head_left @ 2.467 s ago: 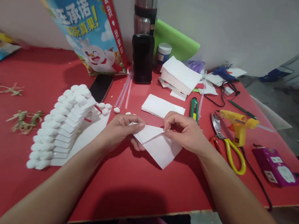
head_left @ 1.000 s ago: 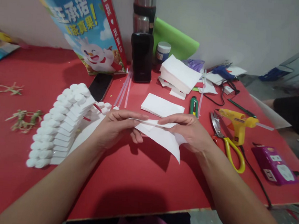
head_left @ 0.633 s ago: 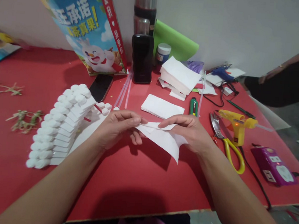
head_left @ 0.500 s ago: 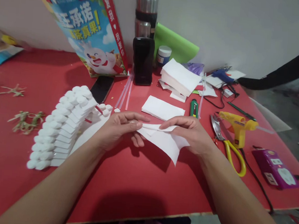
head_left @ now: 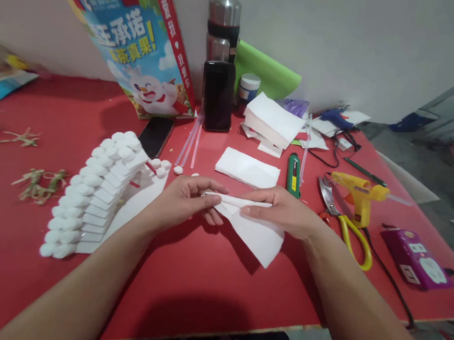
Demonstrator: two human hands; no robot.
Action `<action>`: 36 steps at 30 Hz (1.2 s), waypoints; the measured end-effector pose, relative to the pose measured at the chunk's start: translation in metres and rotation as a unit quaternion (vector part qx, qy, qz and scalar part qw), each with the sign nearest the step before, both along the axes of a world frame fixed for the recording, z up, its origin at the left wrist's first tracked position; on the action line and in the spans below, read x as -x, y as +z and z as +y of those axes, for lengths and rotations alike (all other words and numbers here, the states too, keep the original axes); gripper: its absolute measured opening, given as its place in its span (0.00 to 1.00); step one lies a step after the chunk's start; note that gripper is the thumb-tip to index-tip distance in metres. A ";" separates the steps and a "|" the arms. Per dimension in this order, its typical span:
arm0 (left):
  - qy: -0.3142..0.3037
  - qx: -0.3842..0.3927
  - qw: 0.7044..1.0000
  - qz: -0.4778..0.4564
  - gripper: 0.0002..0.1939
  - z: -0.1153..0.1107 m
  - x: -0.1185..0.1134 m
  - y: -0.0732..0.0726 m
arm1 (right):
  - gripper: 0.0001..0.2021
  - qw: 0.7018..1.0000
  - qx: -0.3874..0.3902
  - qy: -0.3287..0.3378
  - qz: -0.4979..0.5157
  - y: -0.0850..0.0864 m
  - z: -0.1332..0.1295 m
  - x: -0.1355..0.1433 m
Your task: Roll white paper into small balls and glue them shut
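Note:
Between my hands, above the red tabletop, is a white sheet of paper [head_left: 259, 238] with its upper edge folded over. My left hand [head_left: 187, 201] pinches the fold's left end between thumb and fingers. My right hand [head_left: 282, 211] grips the fold farther right, its thumb lying along the front of the paper. The lower part of the sheet hangs toward me. Just beyond my hands lies a stack of white paper [head_left: 247, 167]. To the left stands a curved row of folded white pieces with round white ends [head_left: 91, 193].
At right lie a green utility knife [head_left: 293, 174], yellow-handled scissors [head_left: 344, 224], a yellow glue gun [head_left: 361, 193] and a purple power box [head_left: 416, 258] with a cord. Behind stand a phone [head_left: 217, 96], a thermos [head_left: 224, 18], a jar [head_left: 249, 88] and a colourful bag [head_left: 149, 64].
My hands have come slightly nearer to me with the paper. My right thumb has moved onto its front, and the sheet's loose part hangs lower and flatter.

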State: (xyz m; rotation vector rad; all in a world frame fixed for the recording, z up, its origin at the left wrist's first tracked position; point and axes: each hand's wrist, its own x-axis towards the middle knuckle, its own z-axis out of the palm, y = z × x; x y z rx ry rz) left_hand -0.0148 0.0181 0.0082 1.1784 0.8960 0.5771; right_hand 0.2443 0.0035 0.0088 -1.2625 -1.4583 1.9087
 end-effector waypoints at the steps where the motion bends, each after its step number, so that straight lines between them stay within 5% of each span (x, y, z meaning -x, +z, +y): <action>1: 0.006 -0.004 1.000 0.008 0.21 0.000 0.000 0.000 | 0.20 1.000 0.005 -0.010 0.006 -0.001 0.000 0.001; 11: 0.100 0.026 0.992 -0.076 0.14 0.007 0.004 -0.005 | 0.13 0.981 -0.150 -0.123 -0.022 0.004 0.000 0.003; 20: 0.102 0.052 0.991 -0.073 0.17 0.009 0.005 -0.006 | 0.15 0.964 -0.249 -0.078 -0.049 0.008 -0.003 0.000; 22: 0.105 0.043 0.991 -0.064 0.19 0.008 0.005 -0.005 | 0.15 0.968 -0.239 -0.067 -0.046 0.010 -0.002 -0.003; 26: 0.075 0.013 0.996 -0.044 0.19 0.005 0.005 -0.002 | 0.33 0.986 -0.164 -0.010 -0.025 0.015 -0.001 -0.010; 36: 0.012 -0.010 1.000 -0.012 0.19 -0.004 -0.003 0.001 | 0.19 0.999 -0.031 0.032 -0.013 0.005 -0.005 0.010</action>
